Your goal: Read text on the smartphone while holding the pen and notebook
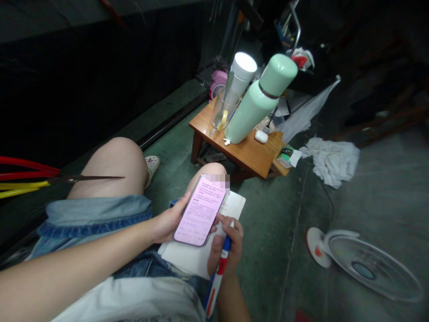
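Note:
A smartphone (200, 210) with a lit pinkish screen full of small text rests in my left hand (170, 222), whose fingers are closed around its edge. Over my lap, under the phone, lies a white paper pad or booklet (184, 260). My right hand (233, 248) is closed on a blue, red and white pen (219, 270), its pale tip pointing up and away from me. One finger of that hand reaches to the phone's right edge. The far fingers of my left hand are hidden behind the phone.
A small wooden stool (248, 156) holds a mint-green thermos (253, 105), a clear cup (219, 109), a white-capped bottle (243, 69) and an earbud case (261, 136). Scissors (43, 179) with red and yellow handles point in from the left. A fan (365, 268) and white cloth (333, 158) lie at right.

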Demonstrator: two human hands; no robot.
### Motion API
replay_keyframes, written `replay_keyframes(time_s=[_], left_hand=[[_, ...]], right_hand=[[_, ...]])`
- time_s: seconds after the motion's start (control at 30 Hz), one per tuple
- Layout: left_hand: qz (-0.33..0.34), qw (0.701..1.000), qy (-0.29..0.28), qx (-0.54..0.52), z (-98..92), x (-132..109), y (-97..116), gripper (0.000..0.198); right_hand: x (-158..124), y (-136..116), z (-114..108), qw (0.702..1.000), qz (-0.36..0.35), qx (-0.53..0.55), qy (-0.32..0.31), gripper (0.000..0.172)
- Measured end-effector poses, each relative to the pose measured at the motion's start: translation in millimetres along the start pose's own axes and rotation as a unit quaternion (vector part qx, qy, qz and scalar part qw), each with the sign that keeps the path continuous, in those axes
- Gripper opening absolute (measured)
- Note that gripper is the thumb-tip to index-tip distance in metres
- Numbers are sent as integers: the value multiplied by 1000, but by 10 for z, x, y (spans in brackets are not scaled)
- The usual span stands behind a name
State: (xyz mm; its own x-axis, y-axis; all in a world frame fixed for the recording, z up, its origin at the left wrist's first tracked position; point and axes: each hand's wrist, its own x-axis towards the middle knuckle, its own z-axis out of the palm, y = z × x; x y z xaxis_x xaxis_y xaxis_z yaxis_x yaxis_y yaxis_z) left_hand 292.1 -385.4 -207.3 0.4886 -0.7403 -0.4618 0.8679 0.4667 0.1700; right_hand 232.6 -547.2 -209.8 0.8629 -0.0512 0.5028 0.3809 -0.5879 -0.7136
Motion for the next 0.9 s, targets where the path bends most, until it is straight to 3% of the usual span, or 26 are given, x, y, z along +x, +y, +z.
replay_keyframes(time_s=[0.9], left_hand=[[-7,1000,15,24,36,-20,21,73]], right_hand=[[-20,0,3,1000,-1,-6,1,21]])
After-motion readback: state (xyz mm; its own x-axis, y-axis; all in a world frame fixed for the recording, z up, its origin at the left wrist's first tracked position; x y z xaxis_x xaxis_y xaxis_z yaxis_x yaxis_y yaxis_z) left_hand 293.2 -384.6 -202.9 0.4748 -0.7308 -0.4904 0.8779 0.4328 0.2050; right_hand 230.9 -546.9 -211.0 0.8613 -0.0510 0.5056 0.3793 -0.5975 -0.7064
